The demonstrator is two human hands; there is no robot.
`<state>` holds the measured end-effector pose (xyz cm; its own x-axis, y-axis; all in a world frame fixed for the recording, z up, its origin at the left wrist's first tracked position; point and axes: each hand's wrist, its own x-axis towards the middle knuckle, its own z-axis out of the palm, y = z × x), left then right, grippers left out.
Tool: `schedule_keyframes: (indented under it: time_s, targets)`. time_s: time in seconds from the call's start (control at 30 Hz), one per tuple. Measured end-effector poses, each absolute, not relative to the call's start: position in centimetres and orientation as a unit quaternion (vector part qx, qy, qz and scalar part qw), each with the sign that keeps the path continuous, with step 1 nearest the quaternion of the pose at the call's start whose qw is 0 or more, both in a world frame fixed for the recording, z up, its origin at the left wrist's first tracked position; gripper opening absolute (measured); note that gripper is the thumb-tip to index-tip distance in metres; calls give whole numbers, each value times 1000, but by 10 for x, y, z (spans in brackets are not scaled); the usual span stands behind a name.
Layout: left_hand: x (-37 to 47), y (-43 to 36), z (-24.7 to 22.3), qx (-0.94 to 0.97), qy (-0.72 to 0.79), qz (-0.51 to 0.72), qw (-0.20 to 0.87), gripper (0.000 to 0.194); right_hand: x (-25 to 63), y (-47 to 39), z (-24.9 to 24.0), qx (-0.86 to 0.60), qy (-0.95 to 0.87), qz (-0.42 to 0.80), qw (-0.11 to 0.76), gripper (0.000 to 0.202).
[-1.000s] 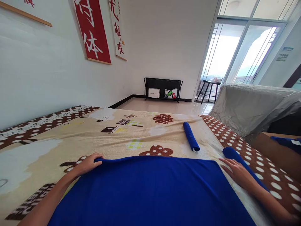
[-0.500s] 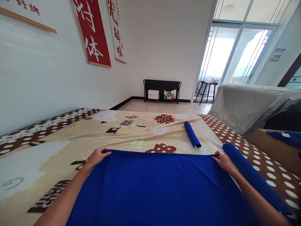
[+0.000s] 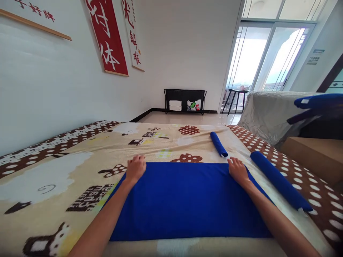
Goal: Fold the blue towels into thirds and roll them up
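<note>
Blue cloth [image 3: 184,203] lay spread on the patterned blanket [image 3: 115,148] before you. Your left hand [image 3: 136,168] and right hand [image 3: 238,170] were at its far corners, fingers part-curled; couldn't tell whether either gripped it.

a home, by its look — a patterned blanket [image 3: 191,144], hanging scrolls [image 3: 109,39], glass doors [image 3: 250,53] and a stool [image 3: 238,91].

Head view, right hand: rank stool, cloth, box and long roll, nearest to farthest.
1. Cloth: directly beneath the right hand.
2. Long roll: just to its right.
3. Box: farther right, past the roll.
4. Stool: far ahead, in the background.
</note>
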<state>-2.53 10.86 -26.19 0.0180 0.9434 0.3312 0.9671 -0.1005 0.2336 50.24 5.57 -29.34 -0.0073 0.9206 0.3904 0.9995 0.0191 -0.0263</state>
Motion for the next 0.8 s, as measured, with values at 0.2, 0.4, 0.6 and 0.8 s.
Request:
schedule_keyframes:
  time_s: [0.2,0.4,0.6,0.8]
  targets:
    - [142,91,-303,-852,-501,-150,-27,54,344,69,-309,-590,-791,-41,156,49]
    - [146,82,-321,-842,-525,-113,-38,58,353,58,-324,-612,-779,12,139,58]
    - [-5,79,-311,-752,-651,-99,-16,62,501,28,-325,-714,-688,13,131,63]
    - [-97,76,-312,-707,-703,-80,-16,63,605,-37,-310,-733,-652,-52,184,57]
